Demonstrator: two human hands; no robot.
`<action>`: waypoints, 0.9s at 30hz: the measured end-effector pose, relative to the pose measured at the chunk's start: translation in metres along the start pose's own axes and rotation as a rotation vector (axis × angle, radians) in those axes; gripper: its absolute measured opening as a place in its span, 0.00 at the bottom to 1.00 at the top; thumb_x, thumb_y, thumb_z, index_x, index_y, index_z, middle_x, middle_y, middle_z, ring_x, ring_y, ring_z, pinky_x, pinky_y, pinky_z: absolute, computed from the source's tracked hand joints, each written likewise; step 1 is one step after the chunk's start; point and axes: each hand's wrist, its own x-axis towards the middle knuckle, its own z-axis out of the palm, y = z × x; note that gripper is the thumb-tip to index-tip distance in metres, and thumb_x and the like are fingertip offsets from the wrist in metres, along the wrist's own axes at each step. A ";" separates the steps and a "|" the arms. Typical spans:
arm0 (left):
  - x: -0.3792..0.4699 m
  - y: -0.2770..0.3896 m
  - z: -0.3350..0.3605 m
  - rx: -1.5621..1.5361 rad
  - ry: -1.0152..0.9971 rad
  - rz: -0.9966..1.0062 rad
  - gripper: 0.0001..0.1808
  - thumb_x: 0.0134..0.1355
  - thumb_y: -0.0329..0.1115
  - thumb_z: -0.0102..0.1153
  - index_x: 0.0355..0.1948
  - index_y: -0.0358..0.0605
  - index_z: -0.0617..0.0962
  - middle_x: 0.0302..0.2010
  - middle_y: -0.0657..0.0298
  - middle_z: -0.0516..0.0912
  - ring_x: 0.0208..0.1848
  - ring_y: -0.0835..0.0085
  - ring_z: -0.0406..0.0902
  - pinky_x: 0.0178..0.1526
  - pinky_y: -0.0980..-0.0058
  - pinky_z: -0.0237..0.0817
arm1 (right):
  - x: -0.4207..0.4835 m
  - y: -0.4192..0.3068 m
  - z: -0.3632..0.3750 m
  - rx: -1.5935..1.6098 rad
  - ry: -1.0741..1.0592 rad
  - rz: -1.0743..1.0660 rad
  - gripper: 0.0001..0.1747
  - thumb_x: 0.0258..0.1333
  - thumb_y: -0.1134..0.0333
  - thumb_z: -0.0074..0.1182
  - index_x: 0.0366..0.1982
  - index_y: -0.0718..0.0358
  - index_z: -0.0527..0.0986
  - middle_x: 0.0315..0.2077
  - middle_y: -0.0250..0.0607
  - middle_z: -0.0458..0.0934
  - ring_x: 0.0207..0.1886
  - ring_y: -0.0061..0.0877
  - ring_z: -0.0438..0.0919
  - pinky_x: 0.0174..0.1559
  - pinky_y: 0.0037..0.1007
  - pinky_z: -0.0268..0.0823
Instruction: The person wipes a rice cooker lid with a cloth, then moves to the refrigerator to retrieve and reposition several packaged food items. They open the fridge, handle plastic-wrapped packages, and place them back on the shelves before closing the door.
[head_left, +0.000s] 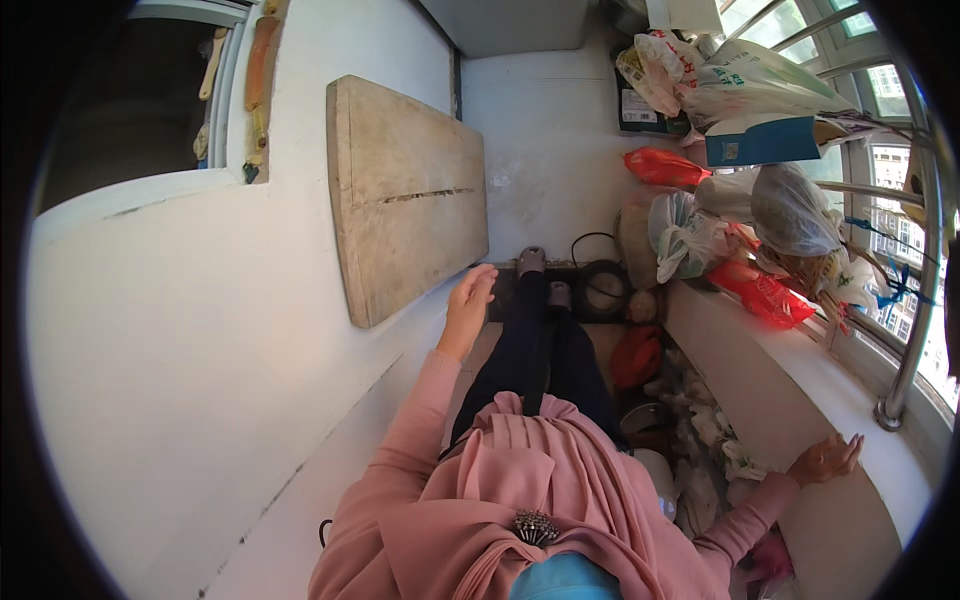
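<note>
My left hand (469, 307) holds nothing; its fingers are slightly bent and point away from me. It is close to the lower right corner of a large wooden board (416, 195), which has a dark crack and leans against the white wall. Over at the right, my right hand (827, 459) is above the white window ledge (772, 367), palm partly turned up, fingers a little curled, with nothing in it. Whether it touches the ledge, I cannot tell.
Plastic bags (796, 210), a red bag (761, 294) and a blue box (761, 142) crowd the ledge by a metal railing (919, 300). On the floor at the right are a red bag (636, 356) and several other bags. A dark round object (602, 291) lies beyond my feet.
</note>
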 end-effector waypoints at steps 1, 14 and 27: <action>0.020 -0.011 0.001 -0.047 0.024 -0.044 0.18 0.71 0.36 0.47 0.57 0.41 0.75 0.54 0.59 0.80 0.54 0.74 0.75 0.52 0.74 0.68 | 0.002 -0.005 -0.001 0.016 -0.017 0.050 0.17 0.65 0.68 0.50 0.54 0.65 0.73 0.55 0.46 0.74 0.55 0.39 0.74 0.58 0.40 0.65; 0.333 -0.295 0.002 0.247 0.179 -0.117 0.22 0.65 0.37 0.52 0.59 0.43 0.74 0.59 0.51 0.75 0.64 0.61 0.69 0.63 0.66 0.60 | -0.247 -0.405 0.126 0.999 -1.163 0.274 0.25 0.53 0.81 0.49 0.56 0.66 0.70 0.55 0.54 0.72 0.60 0.49 0.68 0.63 0.46 0.56; 0.544 -0.469 0.017 0.186 0.168 -0.195 0.21 0.60 0.39 0.58 0.53 0.44 0.80 0.59 0.49 0.74 0.61 0.57 0.69 0.64 0.64 0.58 | -0.329 -0.454 0.131 0.993 -1.591 -0.082 0.23 0.41 0.79 0.54 0.45 0.65 0.74 0.47 0.45 0.76 0.51 0.41 0.74 0.51 0.42 0.64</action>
